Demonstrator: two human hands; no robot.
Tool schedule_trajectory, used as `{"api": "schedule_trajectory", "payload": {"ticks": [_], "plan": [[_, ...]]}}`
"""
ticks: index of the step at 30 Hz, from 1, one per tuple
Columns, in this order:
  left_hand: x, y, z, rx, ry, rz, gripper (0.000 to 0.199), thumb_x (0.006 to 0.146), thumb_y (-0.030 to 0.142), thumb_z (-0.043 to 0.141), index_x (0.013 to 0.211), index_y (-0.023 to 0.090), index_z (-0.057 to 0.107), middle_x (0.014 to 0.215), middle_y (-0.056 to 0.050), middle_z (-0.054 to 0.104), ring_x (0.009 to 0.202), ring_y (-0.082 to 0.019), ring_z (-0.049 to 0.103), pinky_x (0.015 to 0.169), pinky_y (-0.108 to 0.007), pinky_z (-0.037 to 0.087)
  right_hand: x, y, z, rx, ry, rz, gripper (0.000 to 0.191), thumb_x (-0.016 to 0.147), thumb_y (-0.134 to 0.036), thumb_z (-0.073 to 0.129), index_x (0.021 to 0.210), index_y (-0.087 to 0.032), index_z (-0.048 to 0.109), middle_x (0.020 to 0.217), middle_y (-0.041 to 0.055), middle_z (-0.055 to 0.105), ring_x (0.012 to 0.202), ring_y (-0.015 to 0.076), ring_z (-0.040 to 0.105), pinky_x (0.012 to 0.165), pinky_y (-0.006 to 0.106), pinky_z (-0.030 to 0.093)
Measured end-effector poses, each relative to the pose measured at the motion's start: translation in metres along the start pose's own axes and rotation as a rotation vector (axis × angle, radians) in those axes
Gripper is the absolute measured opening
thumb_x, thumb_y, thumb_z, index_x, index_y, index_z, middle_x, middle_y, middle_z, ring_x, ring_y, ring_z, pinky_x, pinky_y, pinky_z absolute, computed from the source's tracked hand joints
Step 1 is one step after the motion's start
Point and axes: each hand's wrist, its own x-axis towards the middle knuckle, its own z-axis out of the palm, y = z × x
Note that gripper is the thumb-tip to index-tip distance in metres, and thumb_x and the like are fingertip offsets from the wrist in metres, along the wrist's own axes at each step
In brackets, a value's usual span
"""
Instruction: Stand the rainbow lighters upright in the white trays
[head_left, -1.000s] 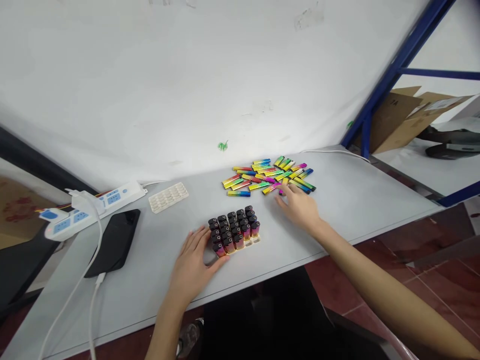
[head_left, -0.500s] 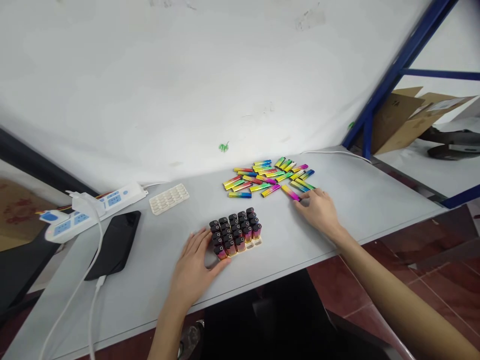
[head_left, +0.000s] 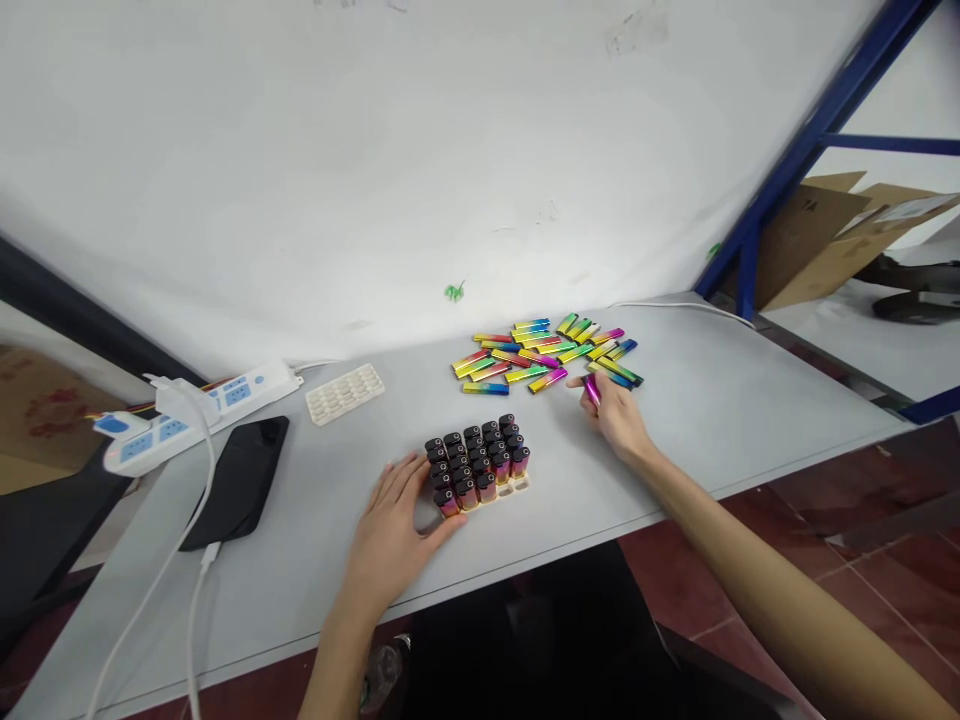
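Observation:
Lighters with black tops (head_left: 480, 460) stand upright in rows in a cream slotted tray (head_left: 491, 500). Two bare slots show at its front right corner. My left hand (head_left: 394, 535) lies along the tray's left side, fingers at the back and thumb at the front edge, holding it. Out to the right, my right hand (head_left: 616, 415) is closed round a purple lighter (head_left: 592, 390), raised just off the table; the fingers hide part of it. Beyond that hand lies a loose spread of shiny rainbow-coloured lighters (head_left: 546, 380), several of them overlapping.
A second cream tray (head_left: 345, 394) with bare slots lies left of the lighters. Farther left are a black phone (head_left: 244, 480) on a white cable (head_left: 196, 590) and a power strip (head_left: 217, 405). A white wall (head_left: 375, 180) closes off the table's back; a blue frame (head_left: 795, 160) stands at right.
My right hand has picked up the purple-ended lighter from the near right of the spread and drawn it towards me. My left hand stays at the tray. The view has shifted slightly.

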Motion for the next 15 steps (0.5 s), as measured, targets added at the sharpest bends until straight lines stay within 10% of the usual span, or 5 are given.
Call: {"api": "schedule_trajectory", "payload": {"ticks": [8, 15], "plan": [[-0.001, 0.001, -0.001, -0.022, 0.007, -0.029, 0.072, 0.085, 0.061, 0.065, 0.142, 0.02, 0.049, 0.152, -0.013, 0.053, 0.144, -0.034, 0.046, 0.121, -0.055, 0.037, 0.029, -0.018, 0.006, 0.266, 0.021, -0.075, 0.046, 0.081, -0.062, 0.071, 0.09, -0.029, 0.041, 0.057, -0.012, 0.034, 0.041, 0.0075, 0.026, 0.039, 0.02, 0.022], [0.0, 0.003, -0.003, -0.018, 0.014, -0.01, 0.071, 0.085, 0.061, 0.065, 0.141, 0.021, 0.049, 0.149, -0.012, 0.056, 0.142, -0.032, 0.048, 0.121, -0.054, 0.038, 0.035, 0.011, 0.003, 0.111, 0.088, 0.005, 0.064, 0.089, -0.081, 0.029, 0.06, -0.025, 0.033, 0.049, -0.0073, 0.022, 0.04, 0.0085, 0.018, 0.039, 0.026, 0.015]]}}
